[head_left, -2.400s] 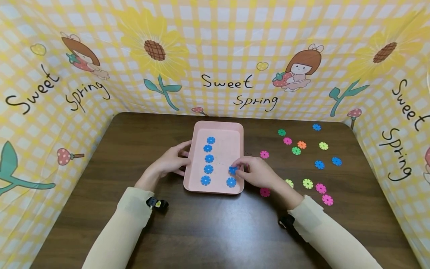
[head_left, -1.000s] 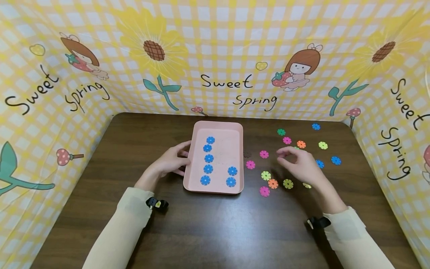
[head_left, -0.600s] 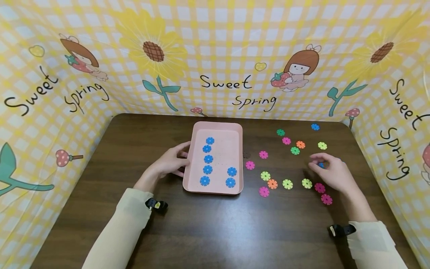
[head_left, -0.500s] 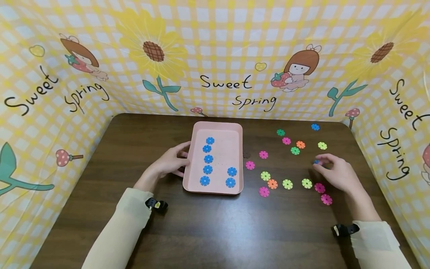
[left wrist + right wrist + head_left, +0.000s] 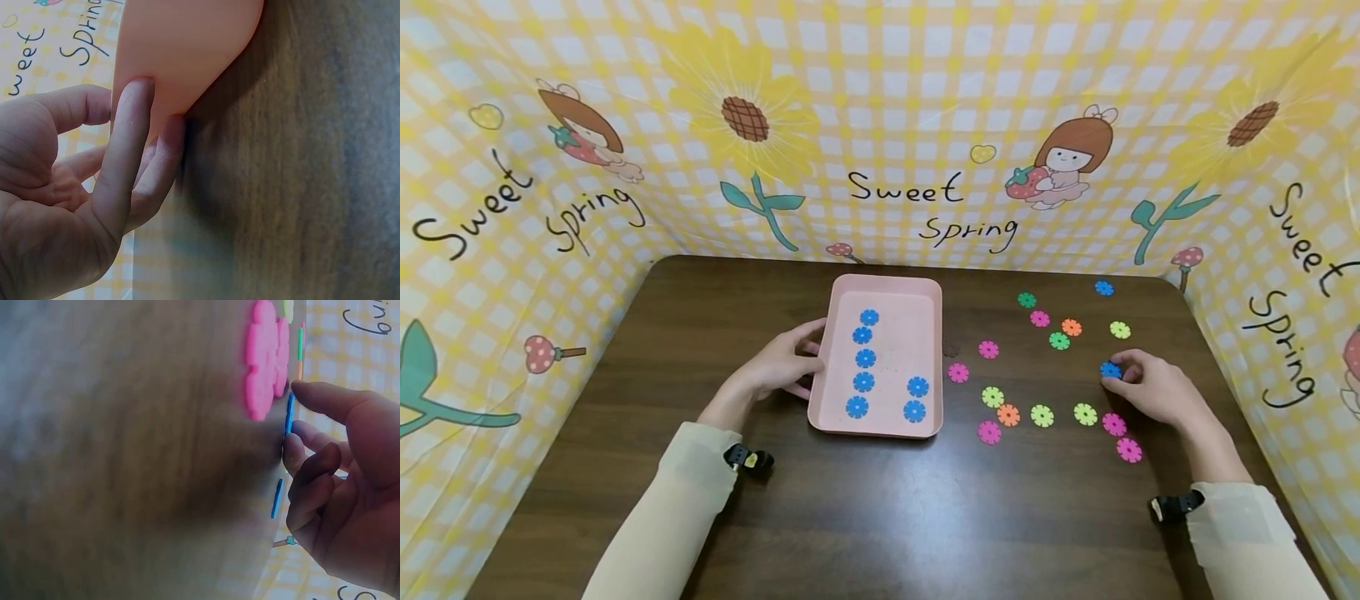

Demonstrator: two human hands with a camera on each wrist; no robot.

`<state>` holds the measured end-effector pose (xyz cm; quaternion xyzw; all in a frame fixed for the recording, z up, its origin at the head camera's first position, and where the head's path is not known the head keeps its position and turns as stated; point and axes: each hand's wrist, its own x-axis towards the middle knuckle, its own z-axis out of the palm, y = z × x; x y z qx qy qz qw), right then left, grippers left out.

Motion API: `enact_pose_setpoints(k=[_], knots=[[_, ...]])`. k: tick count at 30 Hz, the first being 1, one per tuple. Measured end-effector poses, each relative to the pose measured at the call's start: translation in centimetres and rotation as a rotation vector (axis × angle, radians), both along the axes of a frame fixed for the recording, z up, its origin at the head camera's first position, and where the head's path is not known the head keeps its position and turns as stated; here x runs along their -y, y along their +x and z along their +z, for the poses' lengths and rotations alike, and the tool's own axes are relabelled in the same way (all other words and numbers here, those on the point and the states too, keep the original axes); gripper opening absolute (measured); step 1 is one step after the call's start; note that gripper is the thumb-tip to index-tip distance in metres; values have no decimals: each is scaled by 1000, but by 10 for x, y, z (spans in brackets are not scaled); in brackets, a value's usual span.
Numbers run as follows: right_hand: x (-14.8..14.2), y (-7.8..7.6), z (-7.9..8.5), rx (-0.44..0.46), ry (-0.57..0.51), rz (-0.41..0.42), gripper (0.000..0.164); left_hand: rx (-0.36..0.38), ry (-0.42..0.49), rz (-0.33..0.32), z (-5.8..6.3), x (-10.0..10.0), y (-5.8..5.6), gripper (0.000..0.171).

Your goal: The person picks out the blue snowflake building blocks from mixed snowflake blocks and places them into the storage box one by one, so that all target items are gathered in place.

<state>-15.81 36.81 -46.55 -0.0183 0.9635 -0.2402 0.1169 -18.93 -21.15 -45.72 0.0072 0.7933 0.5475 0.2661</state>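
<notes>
My left hand (image 5: pixel 781 363) rests against the left side of a pink tray (image 5: pixel 820 400); in the left wrist view its fingers (image 5: pixel 128 125) touch the outer wall. Inside the tray lie several blue notched discs: a longer column on the left and two discs (image 5: pixel 917 387) at lower right. On the table's right side my right hand (image 5: pixel 1157 390) pinches a blue notched disc (image 5: pixel 1110 369) between thumb and fingertips. The right wrist view shows that blue disc (image 5: pixel 289 414) edge-on at the fingertips. Another blue disc (image 5: pixel 277 499) lies beyond, hidden by the hand in the head view.
Pink, yellow, orange and green notched discs lie scattered right of the tray, among them a pink disc (image 5: pixel 1128 451) near my right wrist. One blue disc (image 5: pixel 1103 287) lies near the far edge. A patterned cloth (image 5: pixel 910 108) stands around the brown table (image 5: pixel 880 517).
My right hand has let go of a blue disc at the tray's lower right, moved right across the table, and taken hold of another blue disc. The left hand stays at the tray.
</notes>
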Motion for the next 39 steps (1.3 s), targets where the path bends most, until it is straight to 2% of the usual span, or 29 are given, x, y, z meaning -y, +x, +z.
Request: enact_pose_setpoints(k=[12, 21, 31, 39], knots=[[1, -5, 2, 34, -26, -3, 51, -10, -1, 1, 2, -1, 2, 81], [4, -1, 2, -47, -20, 4, 42, -7, -5, 2, 2, -1, 2, 81], [10, 0, 6, -74, -82, 15, 41, -8, -8, 1, 0, -1, 0, 81], [29, -1, 17, -135, -143, 43, 39, -5, -8, -4, 0, 0, -1, 82]])
